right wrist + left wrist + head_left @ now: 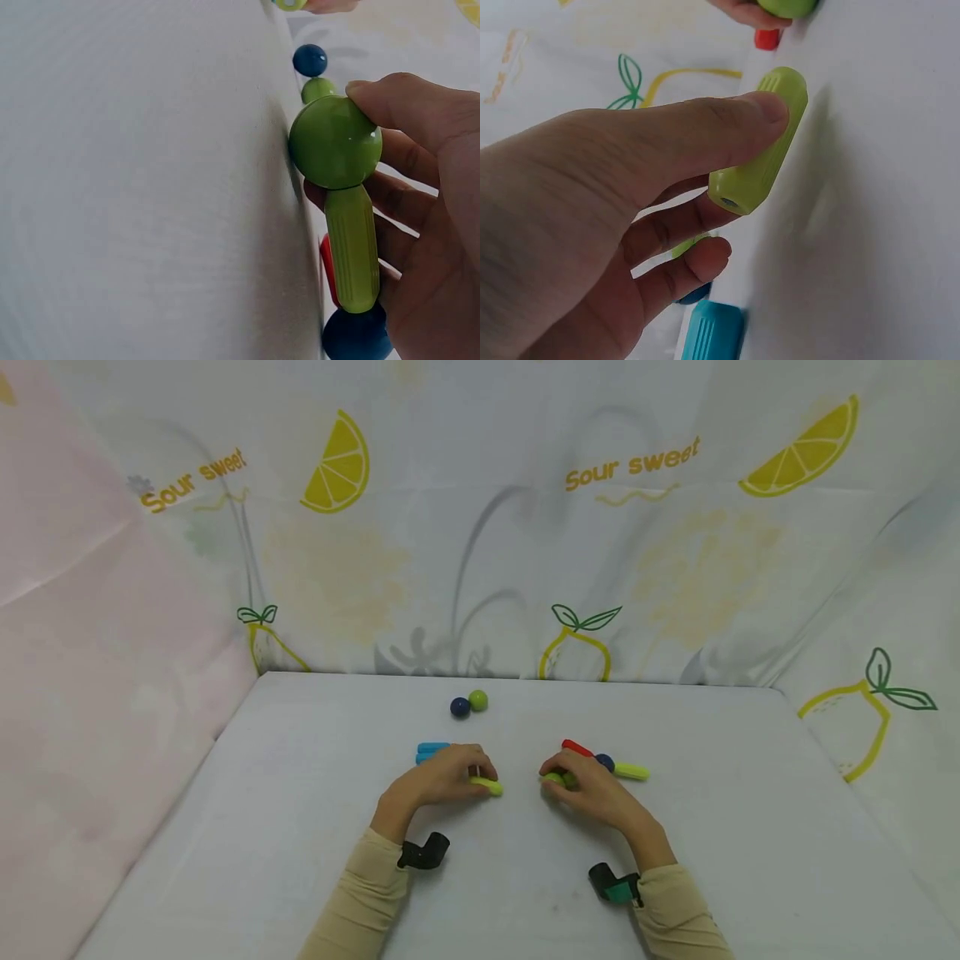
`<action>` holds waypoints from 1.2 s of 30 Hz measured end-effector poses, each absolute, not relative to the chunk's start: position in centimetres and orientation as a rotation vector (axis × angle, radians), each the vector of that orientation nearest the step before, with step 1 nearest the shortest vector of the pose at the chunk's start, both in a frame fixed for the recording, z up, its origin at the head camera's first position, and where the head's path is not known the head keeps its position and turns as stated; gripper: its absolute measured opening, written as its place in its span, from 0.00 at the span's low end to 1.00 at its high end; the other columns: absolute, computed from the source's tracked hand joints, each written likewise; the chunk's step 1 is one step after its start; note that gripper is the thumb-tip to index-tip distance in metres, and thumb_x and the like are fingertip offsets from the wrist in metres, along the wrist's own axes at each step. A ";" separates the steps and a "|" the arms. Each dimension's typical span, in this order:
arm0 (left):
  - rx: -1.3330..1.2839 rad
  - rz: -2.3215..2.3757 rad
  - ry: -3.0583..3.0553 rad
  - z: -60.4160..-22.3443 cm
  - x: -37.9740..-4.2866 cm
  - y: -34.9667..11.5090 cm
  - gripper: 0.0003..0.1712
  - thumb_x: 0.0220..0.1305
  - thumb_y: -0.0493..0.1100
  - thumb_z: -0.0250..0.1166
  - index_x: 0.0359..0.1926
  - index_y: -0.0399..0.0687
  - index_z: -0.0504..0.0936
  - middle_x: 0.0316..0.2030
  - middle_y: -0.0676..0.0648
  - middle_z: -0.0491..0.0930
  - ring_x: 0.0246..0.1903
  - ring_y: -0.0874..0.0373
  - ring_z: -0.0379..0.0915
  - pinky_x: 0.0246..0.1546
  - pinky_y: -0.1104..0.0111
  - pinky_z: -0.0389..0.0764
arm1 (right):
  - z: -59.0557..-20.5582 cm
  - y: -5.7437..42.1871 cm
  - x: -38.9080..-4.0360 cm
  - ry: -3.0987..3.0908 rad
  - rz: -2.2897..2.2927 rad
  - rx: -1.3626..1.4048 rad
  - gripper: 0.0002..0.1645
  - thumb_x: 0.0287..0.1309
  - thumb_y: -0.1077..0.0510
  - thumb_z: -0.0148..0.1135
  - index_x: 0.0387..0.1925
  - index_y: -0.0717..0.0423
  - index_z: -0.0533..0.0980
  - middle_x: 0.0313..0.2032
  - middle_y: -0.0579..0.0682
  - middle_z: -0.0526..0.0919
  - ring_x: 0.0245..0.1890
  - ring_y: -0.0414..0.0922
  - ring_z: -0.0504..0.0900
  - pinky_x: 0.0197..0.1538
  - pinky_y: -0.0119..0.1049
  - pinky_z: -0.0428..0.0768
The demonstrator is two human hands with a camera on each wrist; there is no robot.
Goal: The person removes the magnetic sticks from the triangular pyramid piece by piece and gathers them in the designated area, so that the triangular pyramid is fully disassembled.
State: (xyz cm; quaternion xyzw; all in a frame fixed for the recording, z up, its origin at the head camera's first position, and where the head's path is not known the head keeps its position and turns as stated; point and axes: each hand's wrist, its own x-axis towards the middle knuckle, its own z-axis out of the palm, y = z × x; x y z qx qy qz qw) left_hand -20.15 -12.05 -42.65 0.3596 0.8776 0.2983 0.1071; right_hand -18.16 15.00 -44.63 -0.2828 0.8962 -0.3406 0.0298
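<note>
While blue sticks (432, 747) and a red stick (577, 748) lie just beyond, the half-closed left hand (448, 773) pinches a lime stick (763, 161) and the half-closed right hand (594, 787) a green ball (335, 144).

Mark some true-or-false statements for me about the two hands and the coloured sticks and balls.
1. The left hand pinches a yellow-green stick. True.
2. The right hand is empty. False: it holds a green ball.
3. The red stick lies nearer the left hand than the right. False: it lies close by the right hand.
4. Two blue sticks lie beside the left hand. True.
5. The dark blue ball at the back stands alone. False: a second green ball is right beside it.
</note>
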 end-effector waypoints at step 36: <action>0.781 0.932 2.717 -42.3 -20.7 -18.2 0.09 0.50 0.40 0.73 0.34 0.50 0.82 0.29 0.49 0.73 0.31 0.60 0.66 0.34 0.73 0.70 | -44.8 14.4 -17.6 2.671 -1.141 -0.942 0.06 0.61 0.55 0.61 0.41 0.47 0.77 0.37 0.35 0.80 0.40 0.33 0.77 0.49 0.33 0.76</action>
